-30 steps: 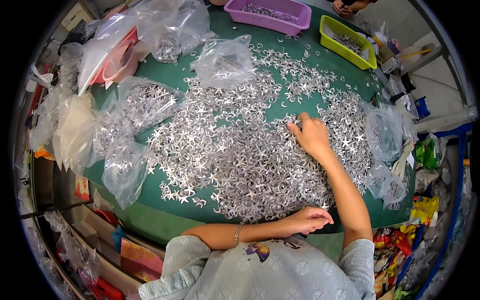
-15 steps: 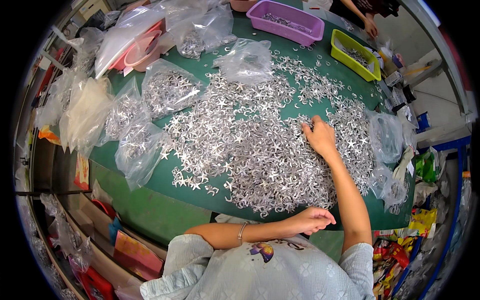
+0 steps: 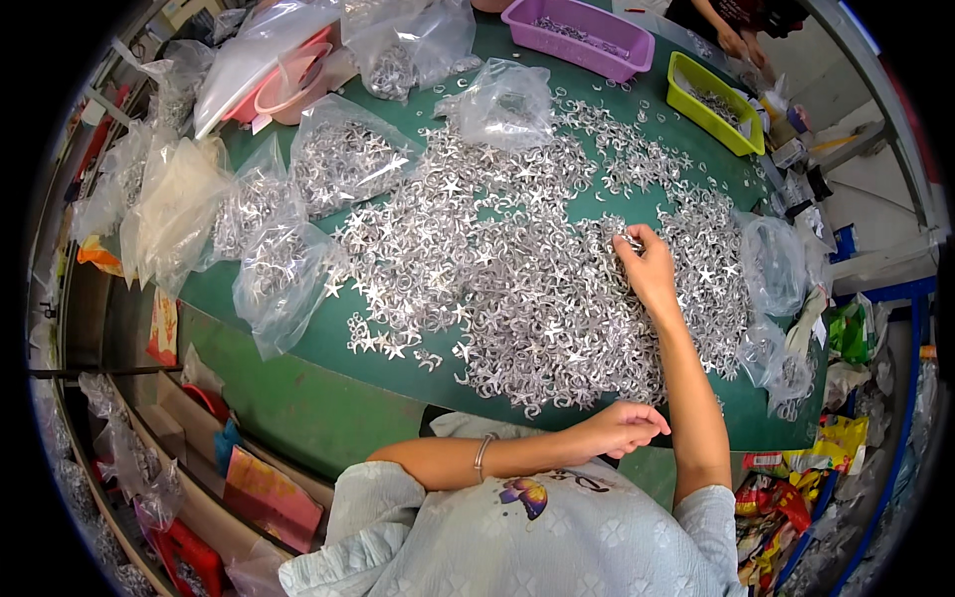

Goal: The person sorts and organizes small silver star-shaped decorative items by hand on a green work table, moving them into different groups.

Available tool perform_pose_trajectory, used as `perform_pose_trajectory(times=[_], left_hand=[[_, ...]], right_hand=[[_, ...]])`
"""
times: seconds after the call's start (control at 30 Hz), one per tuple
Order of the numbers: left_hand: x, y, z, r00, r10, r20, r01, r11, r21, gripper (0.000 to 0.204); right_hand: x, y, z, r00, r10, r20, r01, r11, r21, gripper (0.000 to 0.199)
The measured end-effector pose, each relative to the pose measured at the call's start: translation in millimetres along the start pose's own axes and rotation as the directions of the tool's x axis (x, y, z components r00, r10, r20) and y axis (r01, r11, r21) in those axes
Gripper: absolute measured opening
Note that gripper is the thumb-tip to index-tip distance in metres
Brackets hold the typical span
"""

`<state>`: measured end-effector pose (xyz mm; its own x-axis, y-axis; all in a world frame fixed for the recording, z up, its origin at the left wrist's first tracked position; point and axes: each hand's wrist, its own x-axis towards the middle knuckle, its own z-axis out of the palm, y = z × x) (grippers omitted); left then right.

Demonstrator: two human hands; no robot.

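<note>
Many silver pcs [image 3: 537, 318] heaped on green table [image 3: 622, 206] (head view). R hand [image 3: 649, 265] pinched near-closed, apparently on one pc [image 3: 629, 241] over them; L hand [image 3: 615, 431] loosely half-open, nothing visible. Prob. light, stiff, slippery; take by edges.

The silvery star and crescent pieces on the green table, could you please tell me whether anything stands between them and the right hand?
Nothing visible does: the right hand is at the silvery pieces, some showing at its fingertips. Clear plastic bags lie off to its right.
</note>
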<state>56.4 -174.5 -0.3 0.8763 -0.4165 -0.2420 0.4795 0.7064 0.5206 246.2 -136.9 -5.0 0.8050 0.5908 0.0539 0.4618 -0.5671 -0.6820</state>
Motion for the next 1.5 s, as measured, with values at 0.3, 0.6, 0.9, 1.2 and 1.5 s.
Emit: perform_pose_trajectory(times=[0.3, 0.6, 0.9, 1.2, 1.5], left_hand=[[-4.3, 1.8, -5.3, 1.0, 0.0, -0.015, 0.0, 1.0, -0.003, 0.017], [-9.8, 5.8, -1.4, 0.998, -0.026, -0.052, 0.028, 0.999, 0.038, 0.017], [-15.1, -0.4, -4.6, 0.997, -0.06, -0.05, 0.065, 0.992, 0.108, 0.018], [-14.6, 0.8, -7.5, 0.997, -0.055, -0.057, 0.06, 0.995, 0.085, 0.019], [-8.3, 5.4, -7.7, 0.993, -0.098, -0.065, 0.103, 0.992, 0.069, 0.019]], right_hand=[[-30.4, -23.4, -11.2, 0.999, -0.051, -0.017, 0.052, 0.997, 0.054, 0.027], [-65.9, -28.6, -13.4, 0.898, -0.42, -0.132, 0.426, 0.904, 0.021, 0.014], [-108.0, -1.8, -19.6, 0.764, -0.644, -0.032, 0.639, 0.763, -0.1, 0.017], [-128.1, 27.3, -38.1, 0.747, -0.664, 0.039, 0.66, 0.733, -0.168, 0.017], [-114.0, 32.1, -57.1, 0.879, -0.385, -0.281, 0.441, 0.881, 0.172, 0.012]])
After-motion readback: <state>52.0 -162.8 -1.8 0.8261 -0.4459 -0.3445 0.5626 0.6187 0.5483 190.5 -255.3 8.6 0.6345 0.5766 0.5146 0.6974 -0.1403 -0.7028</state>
